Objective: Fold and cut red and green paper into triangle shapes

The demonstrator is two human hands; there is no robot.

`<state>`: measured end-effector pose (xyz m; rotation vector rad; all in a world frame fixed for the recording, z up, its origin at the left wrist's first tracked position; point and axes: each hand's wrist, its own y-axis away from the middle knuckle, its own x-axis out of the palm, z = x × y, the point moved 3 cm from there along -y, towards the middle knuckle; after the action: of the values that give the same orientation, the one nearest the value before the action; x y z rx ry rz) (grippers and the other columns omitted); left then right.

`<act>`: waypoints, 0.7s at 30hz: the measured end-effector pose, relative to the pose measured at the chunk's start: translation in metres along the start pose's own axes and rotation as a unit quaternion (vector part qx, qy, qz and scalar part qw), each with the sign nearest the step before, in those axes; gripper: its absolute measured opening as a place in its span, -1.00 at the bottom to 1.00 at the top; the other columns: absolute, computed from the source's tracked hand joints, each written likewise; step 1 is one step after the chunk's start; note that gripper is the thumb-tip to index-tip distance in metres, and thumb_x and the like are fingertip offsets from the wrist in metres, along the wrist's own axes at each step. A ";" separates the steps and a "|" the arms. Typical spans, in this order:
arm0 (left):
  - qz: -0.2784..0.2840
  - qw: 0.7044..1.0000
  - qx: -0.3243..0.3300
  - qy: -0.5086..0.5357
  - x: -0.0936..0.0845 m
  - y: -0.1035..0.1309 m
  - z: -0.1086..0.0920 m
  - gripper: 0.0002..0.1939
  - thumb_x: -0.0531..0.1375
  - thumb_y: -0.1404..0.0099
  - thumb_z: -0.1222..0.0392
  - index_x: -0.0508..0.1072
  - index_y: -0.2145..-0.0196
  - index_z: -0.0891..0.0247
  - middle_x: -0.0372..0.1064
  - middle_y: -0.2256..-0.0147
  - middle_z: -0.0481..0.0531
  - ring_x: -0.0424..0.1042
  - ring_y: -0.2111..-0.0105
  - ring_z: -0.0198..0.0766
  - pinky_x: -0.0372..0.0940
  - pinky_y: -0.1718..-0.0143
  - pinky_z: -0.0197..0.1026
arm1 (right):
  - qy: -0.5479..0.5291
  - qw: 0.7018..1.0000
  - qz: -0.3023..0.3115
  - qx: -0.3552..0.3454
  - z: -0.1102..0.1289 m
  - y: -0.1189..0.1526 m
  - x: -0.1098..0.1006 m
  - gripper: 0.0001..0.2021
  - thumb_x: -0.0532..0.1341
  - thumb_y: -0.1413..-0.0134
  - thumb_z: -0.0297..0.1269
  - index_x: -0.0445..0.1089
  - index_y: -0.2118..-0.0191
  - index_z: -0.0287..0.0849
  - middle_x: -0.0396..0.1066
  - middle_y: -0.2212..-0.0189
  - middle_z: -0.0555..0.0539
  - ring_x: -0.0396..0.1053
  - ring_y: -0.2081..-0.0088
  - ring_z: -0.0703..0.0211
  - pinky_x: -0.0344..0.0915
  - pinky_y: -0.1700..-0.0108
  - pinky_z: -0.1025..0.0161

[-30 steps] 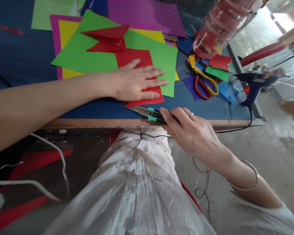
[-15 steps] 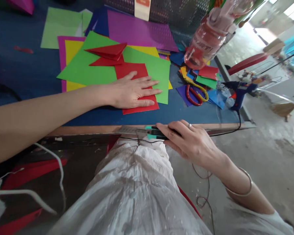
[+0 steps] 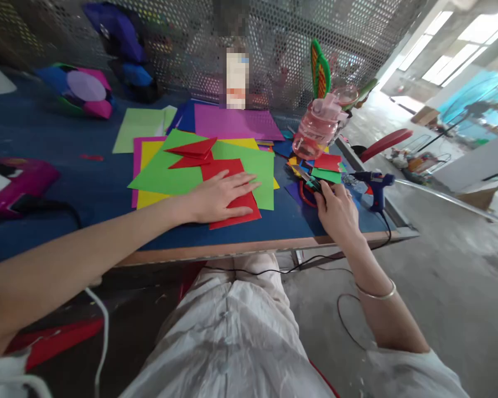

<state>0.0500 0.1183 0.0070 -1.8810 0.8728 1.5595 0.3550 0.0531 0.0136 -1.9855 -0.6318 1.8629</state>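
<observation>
My left hand [image 3: 219, 198] lies flat with its fingers spread on a red paper sheet [image 3: 236, 221], pressing it against the table. Beneath are a green sheet [image 3: 266, 179], a yellow sheet [image 3: 151, 201] and a magenta one. A folded red paper piece [image 3: 193, 148] rests on the green sheet, beyond my hand. At the right, my right hand [image 3: 341, 214] grips a utility knife [image 3: 313, 181] with a black and teal handle, its blade pointing away to the upper left. The knife is over scissors [image 3: 304, 196] with a red handle, partly hidden, and paper scraps [image 3: 327, 162].
A pink bottle [image 3: 315, 132] stands behind the scraps. A blue glue gun [image 3: 377, 187] with a cord sits by the right table edge. A mesh panel [image 3: 178, 61] borders the back. At the left lies a magenta device [image 3: 37, 185] with a black cord.
My right hand has carried the utility knife from the front table edge up to the scissors and scraps. My left hand stays on the red sheet. The view has tilted up.
</observation>
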 end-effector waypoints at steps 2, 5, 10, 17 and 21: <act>-0.033 0.999 -0.024 -0.001 -0.004 0.005 -0.001 -0.09 -0.15 -0.48 -0.48 0.09 -0.53 0.14 0.08 -0.53 0.14 0.12 -0.50 0.01 -0.04 -0.52 0.08 | 0.005 1.000 -0.008 -0.001 0.004 0.000 0.002 -0.54 0.06 -0.46 -0.20 0.50 -0.23 -0.39 0.51 0.10 -0.40 0.46 0.11 -0.22 0.44 0.10 -0.10; -0.059 0.997 -0.054 0.001 -0.010 0.012 0.001 -0.02 -0.01 -0.34 -0.59 0.31 -0.40 0.20 0.31 -0.36 0.23 0.34 -0.33 0.13 0.20 -0.37 0.06 | 0.031 0.999 -0.018 -0.006 0.012 0.001 -0.007 -0.52 0.09 -0.46 -0.15 0.47 -0.27 -0.34 0.49 0.04 -0.42 0.44 0.06 -0.27 0.41 0.08 -0.14; -0.056 0.996 -0.053 0.055 -0.014 0.015 0.009 -0.14 0.27 -0.14 -0.55 0.49 -0.10 0.22 0.43 -0.14 0.19 0.43 -0.15 0.13 0.27 -0.24 0.06 | -0.024 0.998 0.016 -0.054 0.046 -0.004 -0.023 -0.50 0.08 -0.49 -0.15 0.39 -0.36 -0.29 0.46 -0.08 -0.41 0.43 -0.05 -0.31 0.42 0.00 -0.17; -0.044 0.994 -0.035 0.092 -0.011 0.012 0.010 -0.37 0.34 -0.21 -0.35 0.50 -0.01 0.17 0.47 -0.05 0.11 0.47 -0.07 0.00 0.31 -0.15 -0.06 | -0.177 0.958 0.097 -0.205 0.117 -0.059 -0.013 -0.55 0.03 -0.50 -0.31 0.41 -0.34 -0.25 0.46 -0.09 -0.36 0.43 -0.09 -0.19 0.38 -0.11 -0.05; -0.063 0.992 -0.071 0.081 -0.012 0.012 0.024 -0.29 0.33 -0.21 -0.36 0.50 -0.10 0.21 0.42 -0.16 0.21 0.44 -0.18 0.13 0.29 -0.22 0.04 | -0.262 0.924 0.146 -0.236 0.147 -0.109 0.018 -0.64 0.08 -0.51 -0.32 0.51 -0.21 -0.24 0.48 -0.03 -0.30 0.45 -0.05 -0.10 0.34 -0.10 0.03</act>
<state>0.0238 0.1303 0.0141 -2.1444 0.7103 1.4433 0.2003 0.1464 0.0453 -1.9214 -1.0667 2.6766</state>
